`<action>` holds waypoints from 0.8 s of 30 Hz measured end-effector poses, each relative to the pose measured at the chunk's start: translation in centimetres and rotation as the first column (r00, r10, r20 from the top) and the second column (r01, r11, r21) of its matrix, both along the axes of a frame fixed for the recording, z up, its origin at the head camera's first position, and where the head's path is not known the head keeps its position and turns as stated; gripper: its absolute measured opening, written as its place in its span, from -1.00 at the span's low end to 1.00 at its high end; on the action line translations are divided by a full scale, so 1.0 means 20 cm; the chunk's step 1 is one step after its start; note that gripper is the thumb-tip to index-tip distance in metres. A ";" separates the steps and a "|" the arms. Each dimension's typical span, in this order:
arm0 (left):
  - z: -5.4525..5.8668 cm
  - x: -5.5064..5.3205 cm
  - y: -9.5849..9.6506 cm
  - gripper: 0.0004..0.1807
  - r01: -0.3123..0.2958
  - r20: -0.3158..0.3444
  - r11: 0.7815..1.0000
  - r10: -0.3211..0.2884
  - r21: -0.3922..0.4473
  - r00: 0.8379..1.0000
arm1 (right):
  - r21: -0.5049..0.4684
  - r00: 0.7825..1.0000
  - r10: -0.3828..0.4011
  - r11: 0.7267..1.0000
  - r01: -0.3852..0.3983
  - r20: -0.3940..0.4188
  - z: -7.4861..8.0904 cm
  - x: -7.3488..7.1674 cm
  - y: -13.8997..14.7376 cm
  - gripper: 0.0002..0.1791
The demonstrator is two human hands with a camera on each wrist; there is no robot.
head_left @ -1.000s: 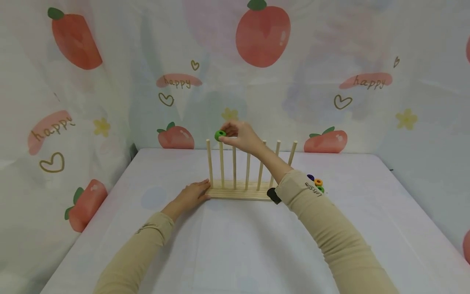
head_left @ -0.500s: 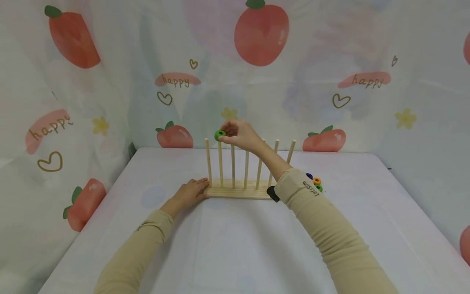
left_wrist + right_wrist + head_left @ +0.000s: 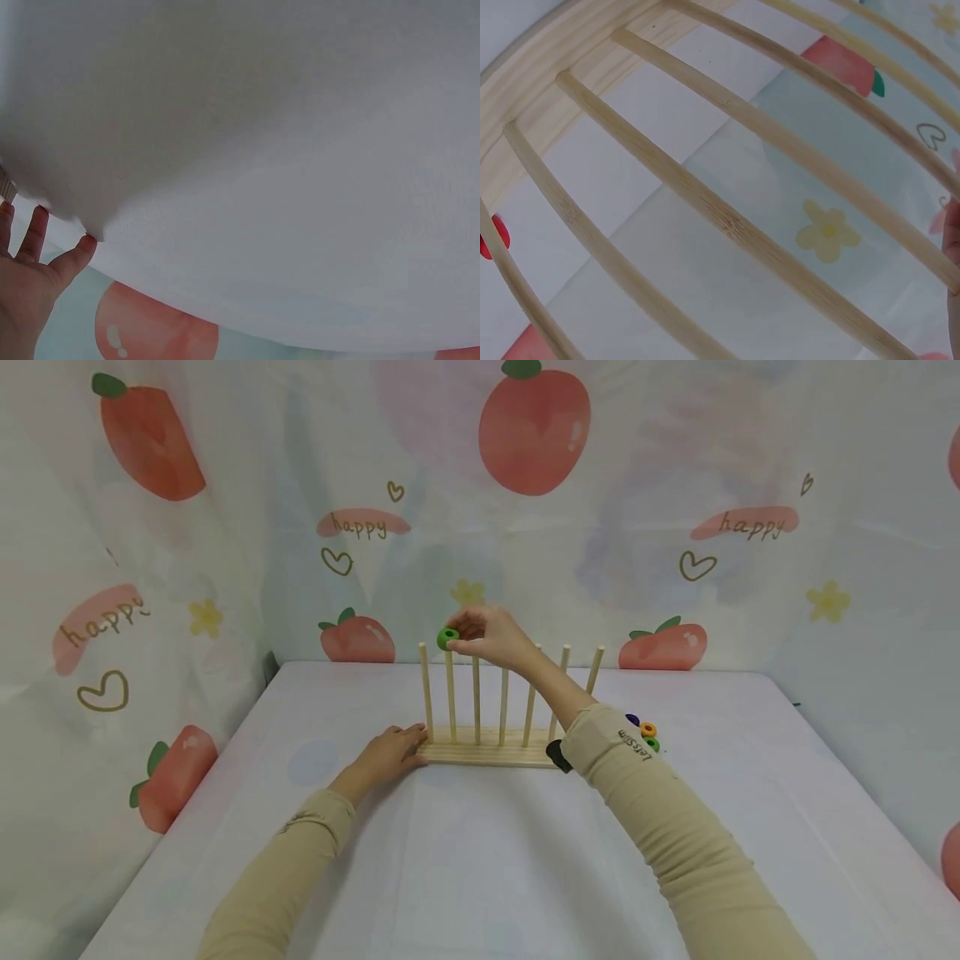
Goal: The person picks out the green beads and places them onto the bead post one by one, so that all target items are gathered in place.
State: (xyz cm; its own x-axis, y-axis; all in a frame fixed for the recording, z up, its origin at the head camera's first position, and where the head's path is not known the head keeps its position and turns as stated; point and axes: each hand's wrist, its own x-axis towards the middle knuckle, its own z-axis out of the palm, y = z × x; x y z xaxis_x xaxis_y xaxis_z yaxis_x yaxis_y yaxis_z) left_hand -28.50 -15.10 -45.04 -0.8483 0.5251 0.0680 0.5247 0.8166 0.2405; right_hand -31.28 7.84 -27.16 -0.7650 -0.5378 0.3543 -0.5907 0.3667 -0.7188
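A wooden rack (image 3: 480,753) with several upright pegs stands mid-table in the head view. My right hand (image 3: 491,633) pinches a small green ring (image 3: 442,642) between thumb and fingers. The ring is right at the tip of the second peg (image 3: 451,702) from the left, its hole facing partly toward me. My left hand (image 3: 386,756) lies on the table with its fingertips at the rack's left end. In the left wrist view its fingers (image 3: 34,236) are spread. The right wrist view shows bare pegs (image 3: 727,221) and a sliver of the hand at the right edge.
Beyond my right sleeve, a purple ring (image 3: 633,720), an orange ring (image 3: 648,729) and another green ring (image 3: 652,743) lie on the table. A small red object (image 3: 495,237) shows behind a peg in the right wrist view. A printed cloth backdrop (image 3: 517,552) encloses the table.
The green ring has shifted and tipped slightly at the peg's tip, the right hand moving barely with it. The left hand stays at the rack's end. The head view has shifted a little.
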 end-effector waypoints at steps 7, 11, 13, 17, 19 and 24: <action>0.00 0.01 0.00 -0.43 -0.014 -0.014 1.000 0.014 0.013 1.000 | 0.009 0.998 0.037 0.999 -0.037 -0.049 -0.01 -0.01 0.01 -0.72; 0.00 0.01 0.00 -0.43 -0.017 -0.012 1.000 0.017 0.017 1.000 | 0.046 0.998 0.031 0.999 -0.029 -0.056 -0.01 -0.01 0.01 -0.68; 0.00 0.01 0.00 -0.43 -0.019 -0.008 1.000 0.019 0.013 1.000 | 0.077 0.999 0.018 0.997 -0.014 -0.043 -0.01 -0.01 0.01 -0.65; 0.00 0.01 0.01 -0.44 -0.022 0.000 1.000 0.022 0.007 1.000 | 0.096 0.999 0.003 0.995 0.000 -0.036 0.00 -0.01 0.00 -0.64; 0.00 0.01 0.01 -0.45 -0.022 -0.002 1.000 0.022 0.004 1.000 | 0.099 0.999 0.001 0.995 0.003 -0.036 0.00 -0.01 0.00 -0.65; 0.00 0.01 0.01 -0.43 -0.030 0.011 1.000 0.030 0.003 0.999 | 0.101 0.999 -0.006 0.995 0.010 -0.036 0.00 0.00 0.00 -0.68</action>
State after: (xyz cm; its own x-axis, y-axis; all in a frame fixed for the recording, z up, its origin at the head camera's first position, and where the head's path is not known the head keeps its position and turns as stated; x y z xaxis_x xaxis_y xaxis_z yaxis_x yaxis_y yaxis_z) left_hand -28.29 -14.84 -45.04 -0.8644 0.4992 0.0604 0.4974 0.8312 0.2484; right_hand -31.32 7.88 -27.18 -0.7572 -0.5663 0.3254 -0.6120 0.4411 -0.6564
